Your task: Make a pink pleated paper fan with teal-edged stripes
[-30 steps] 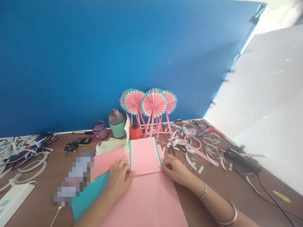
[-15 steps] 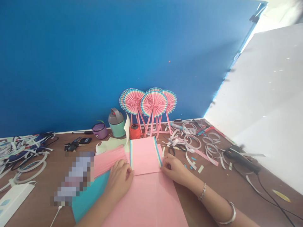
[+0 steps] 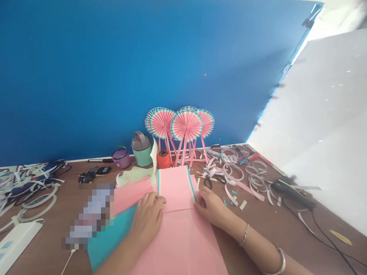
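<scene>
A pink paper sheet (image 3: 180, 244) lies on the brown table in front of me, its far part folded over into a pink flap with blue-edged sides (image 3: 175, 187). My left hand (image 3: 149, 215) rests curled on the fold's left end, fingertips pressing the crease. At the fold's right end, my right hand (image 3: 210, 206) pinches the paper's edge with bent fingers. Under the pink sheet a teal sheet (image 3: 110, 236) sticks out to the left. A pleated pink piece (image 3: 130, 193) lies just beyond my left hand.
Pink paper fans on sticks (image 3: 183, 126) lean against the blue wall. Nearby stand a green bottle (image 3: 141, 149), a purple tape roll (image 3: 121, 158) and orange thread (image 3: 163, 159). Scissors (image 3: 210, 179), curled paper strips (image 3: 243, 172), a glue gun (image 3: 292, 191) and cables crowd the right.
My left hand has slid a little right along the crease. My right hand has edged slightly left and toward me. The paper stays put.
</scene>
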Tool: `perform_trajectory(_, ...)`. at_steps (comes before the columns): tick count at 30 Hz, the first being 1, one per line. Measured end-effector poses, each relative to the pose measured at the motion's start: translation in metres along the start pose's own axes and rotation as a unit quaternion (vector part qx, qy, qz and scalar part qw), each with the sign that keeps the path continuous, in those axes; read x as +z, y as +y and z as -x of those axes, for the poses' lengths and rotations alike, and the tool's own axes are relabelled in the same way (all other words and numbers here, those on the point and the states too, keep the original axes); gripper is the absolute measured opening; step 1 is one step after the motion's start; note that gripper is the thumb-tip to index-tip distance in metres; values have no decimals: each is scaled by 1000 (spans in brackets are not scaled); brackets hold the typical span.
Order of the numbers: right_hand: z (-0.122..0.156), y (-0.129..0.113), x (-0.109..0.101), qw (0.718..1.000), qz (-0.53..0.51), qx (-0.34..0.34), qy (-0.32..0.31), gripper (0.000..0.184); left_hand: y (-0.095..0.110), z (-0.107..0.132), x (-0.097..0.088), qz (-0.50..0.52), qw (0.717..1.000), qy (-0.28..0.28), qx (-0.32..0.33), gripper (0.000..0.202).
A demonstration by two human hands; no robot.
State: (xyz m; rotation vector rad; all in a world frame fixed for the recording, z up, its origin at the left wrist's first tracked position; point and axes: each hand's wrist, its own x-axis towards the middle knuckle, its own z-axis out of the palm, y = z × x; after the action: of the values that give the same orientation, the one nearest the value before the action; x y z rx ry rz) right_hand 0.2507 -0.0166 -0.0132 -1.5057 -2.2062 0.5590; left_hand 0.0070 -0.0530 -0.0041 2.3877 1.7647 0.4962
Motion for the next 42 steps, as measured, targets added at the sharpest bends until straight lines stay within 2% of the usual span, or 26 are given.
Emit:
perform_trajectory(1,1,-2,0,1000,16,-11,8,8,1,0,1,-12,1000,0,25,41)
perform_trajectory(3,5,-5,0,997,54,-55,15,24,2,0,4,-40,996,-3,77,60)
perform_trajectory(5,7,-8,2,987,98,-128,3,37,3,-1,7,-63,990,-13,129,72)
perform_trajectory(7,8,-10,5,970,136,-202,-19,38,5,-2,8,-76,983,-27,163,73)
perform_trajectory(9,9,-11,6,956,156,-248,-33,34,6,-3,6,-80,981,-37,172,69)
perform_trajectory(11,8,-11,3,953,162,-254,-31,32,5,-3,2,-78,982,-43,166,62)
perform_trajectory(18,11,-4,-19,968,157,-194,-36,30,-10,2,-12,-62,989,-29,133,43)
perform_trajectory(22,11,-5,-19,963,177,-201,-43,23,-17,2,-13,-45,990,34,132,35)
perform_trajectory(25,9,-4,-15,959,194,-207,-31,20,-21,1,-14,-14,991,95,96,31)
perform_trajectory(27,7,-3,-13,959,185,-212,-19,19,-22,1,-15,33,990,115,71,30)
perform_trajectory(29,7,-1,-13,965,145,-217,-5,20,-22,2,-14,85,989,104,55,30)
perform_trajectory(32,8,-1,-16,974,34,-223,24,22,-14,5,-12,155,986,54,39,31)
perform_trajectory(36,14,-9,-19,961,-89,-259,44,23,4,9,-8,206,978,-20,5,26)
perform_trajectory(39,18,-21,-14,941,-56,-332,27,26,16,11,-2,231,972,-26,-32,33)
perform_trajectory(42,20,-32,-8,920,25,-391,17,27,22,13,5,235,970,16,-52,40)
